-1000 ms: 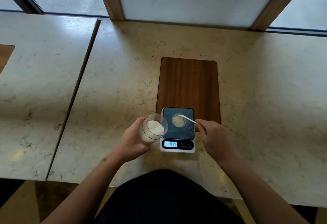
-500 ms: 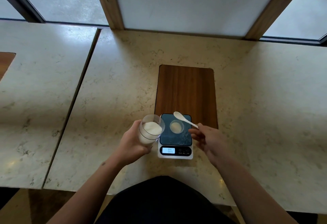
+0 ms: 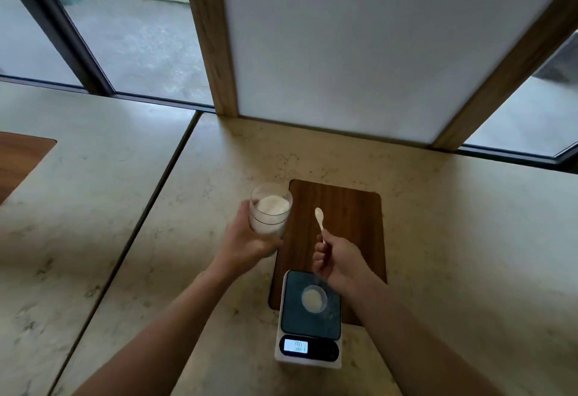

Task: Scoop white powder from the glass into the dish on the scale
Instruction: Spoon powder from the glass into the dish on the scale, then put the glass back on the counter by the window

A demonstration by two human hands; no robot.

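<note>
**Both hands lifted away from the scale**

Left hand (image 3: 247, 240) has carried the clear powder-filled glass (image 3: 269, 211) up, fingers wrapped round it. Right hand (image 3: 336, 259) pinches a small white plastic spoon (image 3: 319, 219), probably empty. Little round dish (image 3: 313, 298) on the white digital scale (image 3: 308, 317) already holds powder; more scoops may remain.

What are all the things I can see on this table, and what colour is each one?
Clear glass of white powder: one, clear with white powder, held above the table, left of the board.
Small white spoon: one, white, held over the board.
Small round dish of powder: one, pale, on the scale.
White digital kitchen scale: one, white with a dark top and lit display, near table edge.
Brown wooden board: one, brown, under the scale's far end.
Beige marble table: one, beige.
Left hand: one, gripping the glass.
Right hand: one, pinching the spoon.
</note>
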